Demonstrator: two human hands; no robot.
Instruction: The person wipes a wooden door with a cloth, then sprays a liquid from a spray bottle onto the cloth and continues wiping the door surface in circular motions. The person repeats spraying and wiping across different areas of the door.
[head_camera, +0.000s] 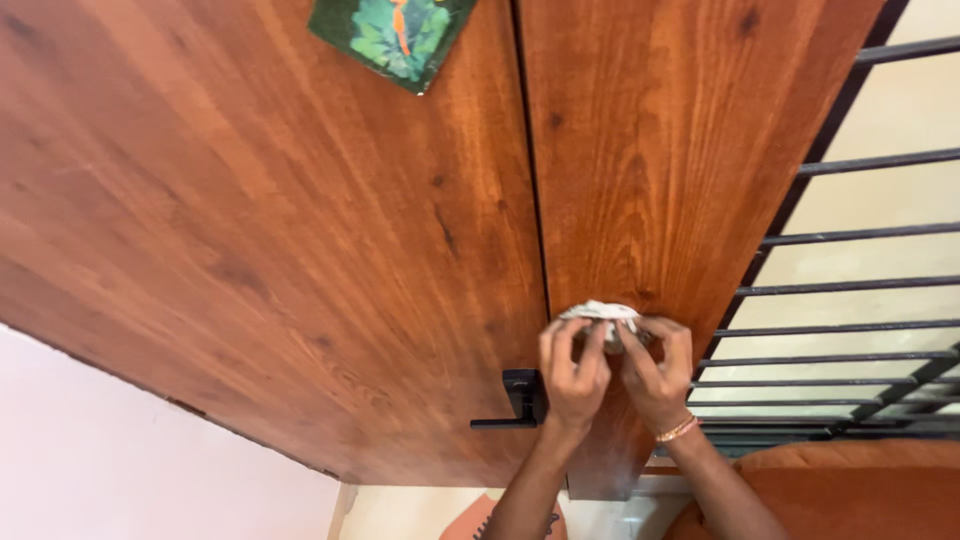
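1. A small crumpled white wad (598, 312), cloth or paper (cannot be told), is held against the right-hand wooden door panel (660, 150), lower centre of the frame, just right of the dark seam between the two panels.
2. The left hand (572, 372) is seen with fingers curled up and pinched onto the wad's left and lower edge.
3. The right hand (655, 370) is pinched onto the wad's right edge, with a bracelet (678, 430) worn at the wrist. The two hands are touching or nearly touching under the wad.
4. Handling judged: very light, soft, easily squashed, not fragile, little slip risk. Shape is lost when squeezed, so a fingertip pinch at the outer folds is judged best. Its underside is hidden by the fingers.
5. A black lever handle (515, 400) is seen on the left door panel (280, 220), just left of the left hand, not touched.
6. A green printed picture (392, 35) is stuck at the top centre of the frame.
7. Black window bars (860, 290) are seen at the right, and an orange cushion (850, 490) at the lower right.
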